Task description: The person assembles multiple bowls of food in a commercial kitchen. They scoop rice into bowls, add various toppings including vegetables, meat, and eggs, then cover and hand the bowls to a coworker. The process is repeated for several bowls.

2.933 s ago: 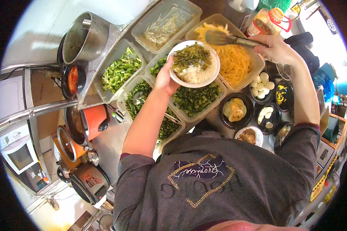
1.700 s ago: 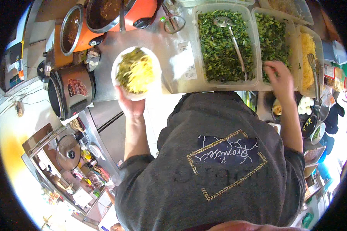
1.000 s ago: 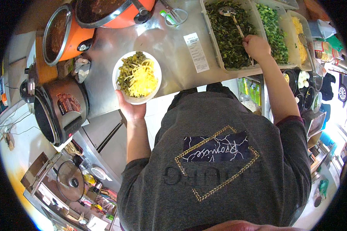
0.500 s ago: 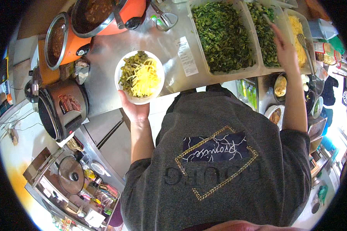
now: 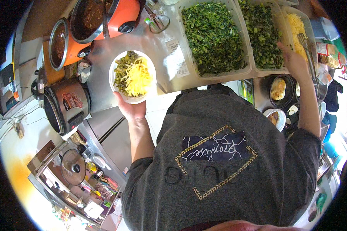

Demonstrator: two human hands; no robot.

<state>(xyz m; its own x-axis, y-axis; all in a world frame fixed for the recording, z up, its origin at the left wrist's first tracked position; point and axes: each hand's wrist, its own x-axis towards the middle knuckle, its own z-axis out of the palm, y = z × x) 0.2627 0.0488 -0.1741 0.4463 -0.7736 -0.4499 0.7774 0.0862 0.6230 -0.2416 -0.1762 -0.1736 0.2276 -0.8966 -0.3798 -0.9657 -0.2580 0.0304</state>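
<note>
My left hand [image 5: 131,107] is closed round the lower side of a white bowl [image 5: 132,101], above the steel counter's front edge. Inside are dark green chopped vegetables [image 5: 123,63] on the left and pale yellow shreds [image 5: 138,79] on the right. My right hand [image 5: 295,61] is over the front of the containers, between a tub of chopped greens [image 5: 264,34] and a tub of yellow shreds [image 5: 296,25]. Its fingers point forward and seem to hold nothing, though they are partly blurred. A metal serving utensil [image 5: 302,40] lies across the yellow shreds.
A larger tub of greens [image 5: 214,38] and a paper slip [image 5: 178,57] are on the counter. Orange pots [image 5: 75,50] stand at the far left, with a dark cooker [image 5: 67,106] nearer. A pan [image 5: 278,90] and a white bowl [image 5: 280,111] sit below my right arm.
My right hand has come back and right, away from the middle tub, where it held a utensil. The bowl in my left hand has shifted slightly left in view.
</note>
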